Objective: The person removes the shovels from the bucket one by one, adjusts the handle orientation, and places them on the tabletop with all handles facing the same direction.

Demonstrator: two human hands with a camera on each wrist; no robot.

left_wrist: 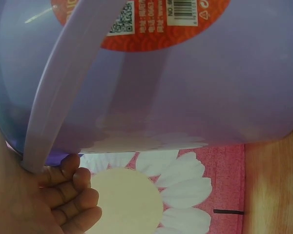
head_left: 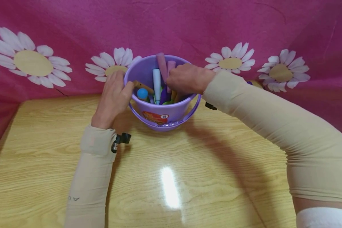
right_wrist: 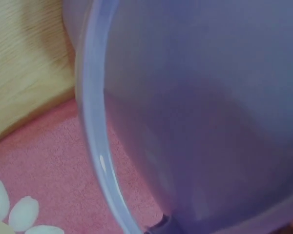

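There it stood, the purple bucket (head_left: pixel 178 110), upright on the wood-grain table (head_left: pixel 142 177), near the far edge and close against the magenta cloth (head_left: pixel 174 28) with its big white daisies. And the left hand (head_left: pixel 112 96) had the rim! It gripped the bucket at its left side, thumb lying at the lip, the other fingers bent in a row against the outside, right beside the end of the carrying handle (left_wrist: pixel 58 87). Over on the other side, the right hand (head_left: pixel 185 77) was dipped in across the rim, knuckles up, fingers bent down among the contents; whether they pinched anything there, the view could not tell, for the fingertips were hidden. What a crowd inside: a pink handle (head_left: pixel 161 65) leaned up past the back rim, a second, lighter pink one (head_left: pixel 171 66) rose just beside the right hand, a pale blue handle (head_left: pixel 156 80) stood near the middle, and a bright blue ball-shaped top (head_left: pixel 142 93) sat at the left, close to a tan piece (head_left: pixel 143 86) lying slantwise. The carrying handle hung down round the near side, below the red oval label (head_left: pixel 155 117). Beige sleeves (head_left: pixel 88 177) covered both forearms, and a shiny patch of light (head_left: pixel 170 186) lay on the tabletop in front.
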